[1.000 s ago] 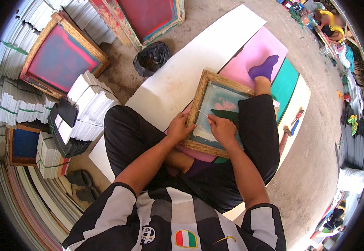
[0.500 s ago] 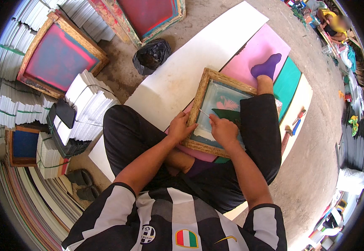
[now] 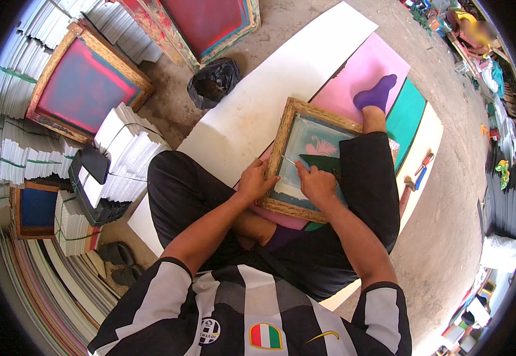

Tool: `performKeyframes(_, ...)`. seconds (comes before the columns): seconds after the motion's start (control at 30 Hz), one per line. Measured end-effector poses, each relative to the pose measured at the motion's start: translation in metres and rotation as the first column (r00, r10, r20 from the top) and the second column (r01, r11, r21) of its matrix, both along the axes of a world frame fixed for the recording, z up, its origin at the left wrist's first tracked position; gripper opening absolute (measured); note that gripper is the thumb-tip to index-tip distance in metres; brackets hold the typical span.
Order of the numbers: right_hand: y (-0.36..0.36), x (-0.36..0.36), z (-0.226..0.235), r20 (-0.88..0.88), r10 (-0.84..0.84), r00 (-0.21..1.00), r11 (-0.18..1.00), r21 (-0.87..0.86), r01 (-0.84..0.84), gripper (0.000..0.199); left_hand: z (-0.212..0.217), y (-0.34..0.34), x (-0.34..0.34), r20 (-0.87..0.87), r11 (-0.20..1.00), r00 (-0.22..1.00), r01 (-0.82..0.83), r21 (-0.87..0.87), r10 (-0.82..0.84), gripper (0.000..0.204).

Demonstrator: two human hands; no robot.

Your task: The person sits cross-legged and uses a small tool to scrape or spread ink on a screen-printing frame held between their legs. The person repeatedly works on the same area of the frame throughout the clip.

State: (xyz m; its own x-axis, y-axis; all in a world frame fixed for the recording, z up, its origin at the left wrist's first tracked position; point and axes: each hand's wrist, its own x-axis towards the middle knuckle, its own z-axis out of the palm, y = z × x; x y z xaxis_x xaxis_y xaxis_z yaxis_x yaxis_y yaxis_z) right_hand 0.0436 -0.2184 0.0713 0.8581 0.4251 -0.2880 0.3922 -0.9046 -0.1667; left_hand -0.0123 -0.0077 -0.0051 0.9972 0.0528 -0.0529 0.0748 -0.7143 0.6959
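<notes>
A white board (image 3: 258, 98) and a pink sheet (image 3: 350, 83) stretch past the wooden frame (image 3: 323, 112), which lies over the pink one. The left hand (image 3: 255, 183) grips the frame's left side; above its mesh (image 3: 297, 135), the right hand (image 3: 319, 185) has fingers closed around a thin tool (image 3: 289, 159).

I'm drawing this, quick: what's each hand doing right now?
Left hand: closed on the wooden frame's side.
Right hand: closed, holding a thin tool.
</notes>
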Motion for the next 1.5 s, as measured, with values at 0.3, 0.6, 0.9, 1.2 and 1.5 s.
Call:
performKeyframes(0.3,-0.026,0.008,-0.054,-0.216,-0.074,0.974,0.878,0.448,0.167,0.033,0.002,-0.002,0.002,-0.021,0.999,0.999,0.029,-0.018,-0.029,0.064)
performKeyframes(0.6,-0.027,0.013,-0.048,-0.193,-0.072,0.979,0.910,0.390,0.144,0.035,0.000,0.001,0.001,-0.035,0.999,0.998,0.042,-0.012,-0.043,0.056)
performKeyframes(0.9,-0.015,0.022,-0.030,-0.278,-0.136,0.951,0.868,0.430,0.250,0.032,-0.009,0.006,0.001,-0.021,0.998,0.999,0.035,-0.050,-0.037,0.058)
performKeyframes(1.2,-0.017,0.031,-0.034,-0.756,-0.233,0.612,0.698,0.309,0.646,0.033,-0.001,0.004,-0.001,-0.006,0.997,0.999,0.032,-0.073,-0.033,0.057)
performKeyframes(1.5,-0.016,-0.002,-0.003,-0.273,-0.103,0.957,0.921,0.338,0.195,0.035,0.000,0.003,-0.002,-0.033,0.998,0.998,-0.047,-0.045,0.046,0.060)
